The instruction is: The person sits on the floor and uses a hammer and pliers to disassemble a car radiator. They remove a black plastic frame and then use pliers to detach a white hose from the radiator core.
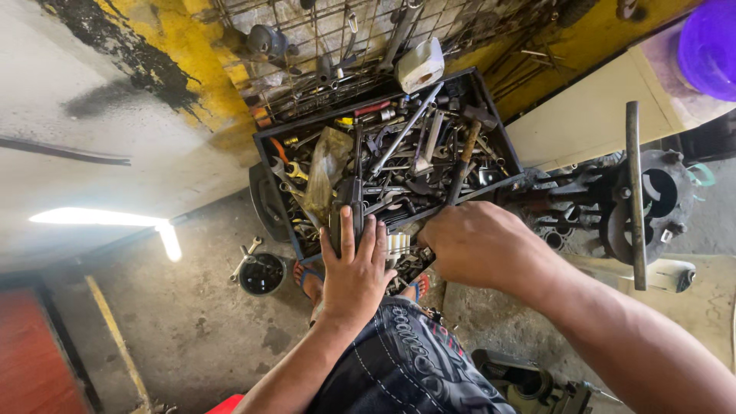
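White plastic jug [420,65] at toolbox [502,146] far edge; crumpled clear bag [326,172] inside, left.

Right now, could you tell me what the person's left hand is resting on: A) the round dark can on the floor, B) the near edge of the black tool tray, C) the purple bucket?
B: the left hand lies flat, fingers spread, on the near edge of the black tool tray.

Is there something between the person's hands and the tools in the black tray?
Nothing visible. The left hand lies flat on the near edge of the black tray, and the right hand reaches in beside it, near the hammer.
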